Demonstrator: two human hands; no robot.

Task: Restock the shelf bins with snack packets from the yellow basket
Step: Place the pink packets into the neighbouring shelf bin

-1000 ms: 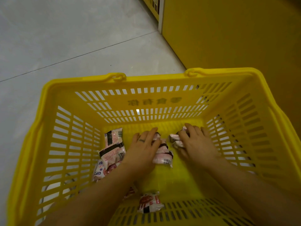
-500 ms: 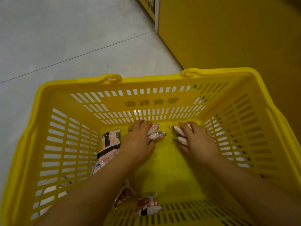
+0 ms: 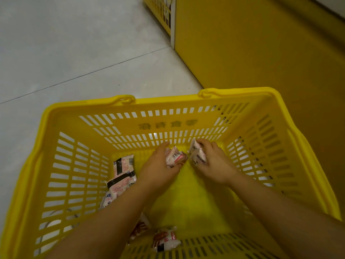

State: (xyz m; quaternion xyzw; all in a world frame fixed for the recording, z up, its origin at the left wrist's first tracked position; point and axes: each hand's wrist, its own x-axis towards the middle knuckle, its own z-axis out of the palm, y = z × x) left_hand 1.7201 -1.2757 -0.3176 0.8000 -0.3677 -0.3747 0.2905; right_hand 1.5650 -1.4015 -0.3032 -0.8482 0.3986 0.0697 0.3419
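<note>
Two small clutches of snack packets sit at the 12 o'clock end of the yellow basket (image 3: pixel 168 101), one in each hand, just in front of its far wall. The left-hand packets (image 3: pixel 175 157) are pale pink and white. The top one shows a black barcode and a red band of print too small to read. The right-hand packets (image 3: pixel 198 156) are the same pale kind, with dark lettering that is also unreadable.

The left hand (image 3: pixel 158 167) curls its fingers round its bundle from the 9 o'clock side, with the thumb over the top. The right hand (image 3: pixel 214 165) clamps its bundle from the 3 o'clock side, fingers bent over the upper edge. The two bundles lie just beside each other, nearly touching.

Raised characters run across the basket's far wall above the hands, too soft to read.

More of the same goods lie loose on the basket floor. A stack of pink packets with black bands (image 3: pixel 123 172) lies at 9 o'clock against the slotted side wall. A red-printed packet (image 3: pixel 165 238) lies at 6 o'clock by the near wall. Another packet (image 3: pixel 140 228) is half hidden under the left forearm.

Outside the basket, grey floor tiles (image 3: pixel 74 43) spread from 9 to 12 o'clock, and a plain yellow panel (image 3: pixel 261 53) stands at 1 to 3 o'clock. A wire-fronted shelf (image 3: pixel 164 12) shows at 12 o'clock.
</note>
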